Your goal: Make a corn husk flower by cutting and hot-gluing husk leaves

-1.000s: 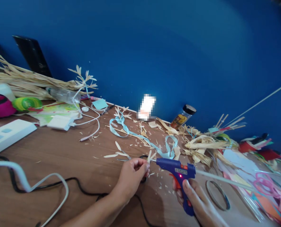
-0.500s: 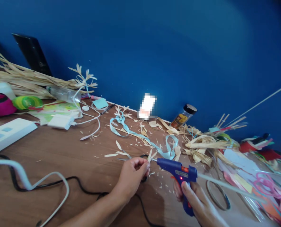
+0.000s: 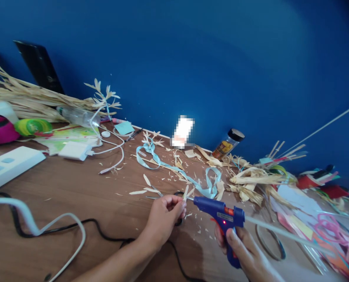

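Between thumb and fingertips, my left hand [image 3: 166, 217] pinches a small pale dried-husk petal [image 3: 186, 192] that points upward. My right hand [image 3: 241, 244] is wrapped round the handle of a blue glue gun [image 3: 220, 211], whose red light is lit. The gun's metal nozzle points left and reaches the petal, or comes very close to it. A long translucent glue stick [image 3: 283, 229] sticks out of its back. Scissors [image 3: 156, 192] lie partly hidden behind my left hand, beside several loose petals [image 3: 138, 192].
Light-blue ribbon [image 3: 174, 168] winds over the brown table among husk scraps. A black-lidded jar [image 3: 229, 144] leans by the blue wall. Husk bundles [image 3: 251, 178] and papers lie right. A power strip [image 3: 14, 166], charger [image 3: 75, 150] and cables occupy the left; a black cable [image 3: 112, 237] passes below my left forearm.
The glue gun has shifted very slightly left, its nozzle closer to the petal. My left hand stays almost still, with the petal in its pinch.
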### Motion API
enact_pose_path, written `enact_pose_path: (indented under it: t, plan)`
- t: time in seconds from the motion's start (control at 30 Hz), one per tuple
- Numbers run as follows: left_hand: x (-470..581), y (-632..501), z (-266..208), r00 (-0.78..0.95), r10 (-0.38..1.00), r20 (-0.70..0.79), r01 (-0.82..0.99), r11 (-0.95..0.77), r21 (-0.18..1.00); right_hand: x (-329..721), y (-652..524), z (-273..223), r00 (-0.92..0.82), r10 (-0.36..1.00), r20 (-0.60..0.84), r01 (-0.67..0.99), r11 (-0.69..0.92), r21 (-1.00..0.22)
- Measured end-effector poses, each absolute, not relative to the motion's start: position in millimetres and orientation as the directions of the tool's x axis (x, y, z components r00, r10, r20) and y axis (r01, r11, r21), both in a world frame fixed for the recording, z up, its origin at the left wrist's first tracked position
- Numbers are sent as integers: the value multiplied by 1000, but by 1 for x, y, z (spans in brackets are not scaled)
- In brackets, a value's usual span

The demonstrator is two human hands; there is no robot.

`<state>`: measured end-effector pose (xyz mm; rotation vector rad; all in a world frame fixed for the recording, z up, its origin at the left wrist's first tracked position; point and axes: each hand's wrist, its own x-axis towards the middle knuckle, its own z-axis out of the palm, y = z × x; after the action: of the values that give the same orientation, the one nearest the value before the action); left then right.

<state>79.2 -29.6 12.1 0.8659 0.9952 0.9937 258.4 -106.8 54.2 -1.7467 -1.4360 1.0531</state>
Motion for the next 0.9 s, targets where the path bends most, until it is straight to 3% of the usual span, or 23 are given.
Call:
enact_pose_path:
  t: [0.17,0.5,0.9]
  plan:
    - [79,-30,12,234,937,-258,-262,317,912,256,-107,61,153,962,-226,467,-272,-842]
    - [80,-29,10,219,943,-252,-262,305,916,263,-105,54,25,982,-189,537,-172,-826]
    - [80,-29,11,217,941,-261,-272,315,909,258,-105,57,66,981,-182,530,-189,-827]
